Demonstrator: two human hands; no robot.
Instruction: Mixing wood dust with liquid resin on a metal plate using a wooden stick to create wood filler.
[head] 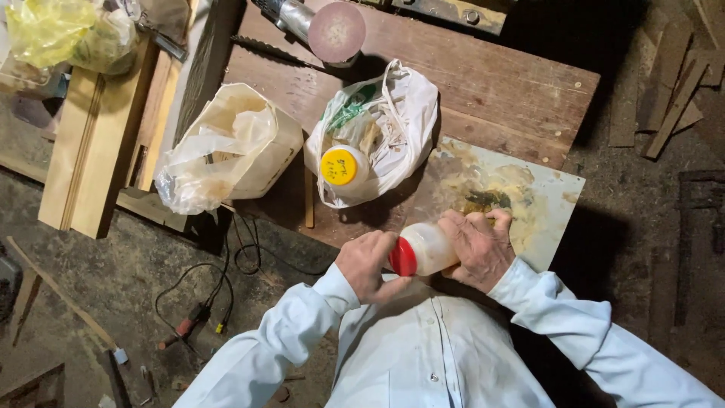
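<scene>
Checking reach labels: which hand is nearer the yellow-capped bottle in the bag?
Left. The left hand sits just below the yellow-capped bottle; the right hand is further off, lower right.

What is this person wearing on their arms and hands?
Both arms are covered by long white shirt sleeves, loose and creased, ending in cuffs at the wrists. The left hand and right hand are bare: no gloves, and no rings or watch that I can make out. The sleeves belong to a white button-front shirt.

A worn wooden desk (491, 83) is carrying a stained board (547, 200) at its near right corner, a white plastic bag (393, 113) at the middle, a crumpled clear bag (226, 147) by the left edge, and a round-ended tool (325, 26) at the far edge.
</scene>
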